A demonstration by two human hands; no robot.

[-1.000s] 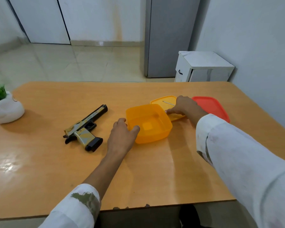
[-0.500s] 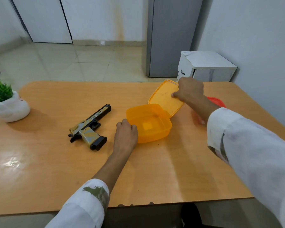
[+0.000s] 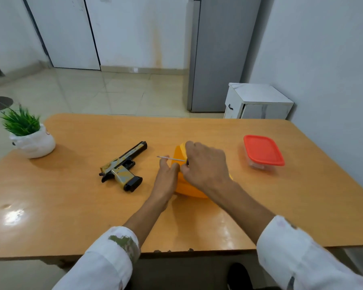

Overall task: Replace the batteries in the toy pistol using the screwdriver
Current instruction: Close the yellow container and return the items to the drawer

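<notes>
Right hand [image 3: 206,164] pinches the screwdriver [image 3: 171,158] over the orange container [image 3: 189,190], which the left hand [image 3: 167,174] holds.

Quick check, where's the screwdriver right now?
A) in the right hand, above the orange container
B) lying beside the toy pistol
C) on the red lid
A: the right hand pinches the screwdriver, its thin shaft pointing left over the orange container.
</notes>
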